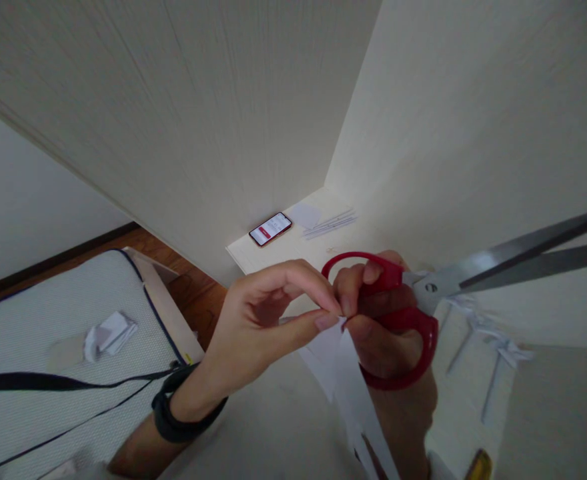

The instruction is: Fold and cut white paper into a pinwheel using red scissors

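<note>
My left hand [263, 327] pinches the top edge of a white strip of paper [348, 380] between thumb and forefinger. The strip hangs down and splits into parts lower on. Against those fingertips, my right hand [378, 320] pinches the same paper edge. Its fingers also run through the handles of red-handled scissors [423, 327], whose parted blades point right, away from the paper. A dark band [183, 407] circles my left wrist.
A lit phone [270, 229], a paper piece [305, 215] and several thin strips [330, 224] lie on the white shelf [293, 250]. At right are tied white paper pieces with thin sticks [491, 333]. Folded paper [111, 333] rests on the mattress [38, 307].
</note>
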Available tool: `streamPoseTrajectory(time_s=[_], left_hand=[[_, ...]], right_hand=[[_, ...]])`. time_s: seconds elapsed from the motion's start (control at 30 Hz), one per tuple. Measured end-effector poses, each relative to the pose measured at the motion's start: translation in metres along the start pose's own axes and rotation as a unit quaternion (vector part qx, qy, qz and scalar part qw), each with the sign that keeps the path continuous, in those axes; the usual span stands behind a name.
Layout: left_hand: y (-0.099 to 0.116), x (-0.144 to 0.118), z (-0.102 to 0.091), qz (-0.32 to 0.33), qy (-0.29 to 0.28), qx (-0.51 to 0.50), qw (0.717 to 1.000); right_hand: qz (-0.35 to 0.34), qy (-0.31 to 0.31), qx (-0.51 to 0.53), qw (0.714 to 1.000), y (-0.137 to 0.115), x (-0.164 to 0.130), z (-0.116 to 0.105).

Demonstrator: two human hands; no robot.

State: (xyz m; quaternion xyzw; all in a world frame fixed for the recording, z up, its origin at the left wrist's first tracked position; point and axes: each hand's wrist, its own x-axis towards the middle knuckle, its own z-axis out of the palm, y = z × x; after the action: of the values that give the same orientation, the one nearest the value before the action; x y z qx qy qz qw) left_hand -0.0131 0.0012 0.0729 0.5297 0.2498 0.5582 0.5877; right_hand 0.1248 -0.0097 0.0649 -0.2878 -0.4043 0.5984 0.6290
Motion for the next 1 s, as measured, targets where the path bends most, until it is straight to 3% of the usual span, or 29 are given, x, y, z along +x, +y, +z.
streamPoseTrajectory(time_s=[0.17,0.27,0.63,1.0], left_hand=[[0.001,0.000,0.000,-0.010,0.004,-0.006,1.000],[0.002,0.001,0.001,-0.005,0.008,0.001,1.000],[0.004,-0.002,-0.002,0.062,0.014,0.102,0.993],[0.010,0.004,-0.011,0.157,0.009,0.263,0.952]], right_hand=[[0.004,0.004,-0.003,1.000,0.001,-0.001,-0.002],[-0.029,-0.002,-0.022,0.999,0.000,0.000,-0.001],[-0.081,0.021,-0.048,0.995,-0.003,0.001,0.011],[-0.096,0.052,-0.132,0.985,-0.008,0.001,0.012]])
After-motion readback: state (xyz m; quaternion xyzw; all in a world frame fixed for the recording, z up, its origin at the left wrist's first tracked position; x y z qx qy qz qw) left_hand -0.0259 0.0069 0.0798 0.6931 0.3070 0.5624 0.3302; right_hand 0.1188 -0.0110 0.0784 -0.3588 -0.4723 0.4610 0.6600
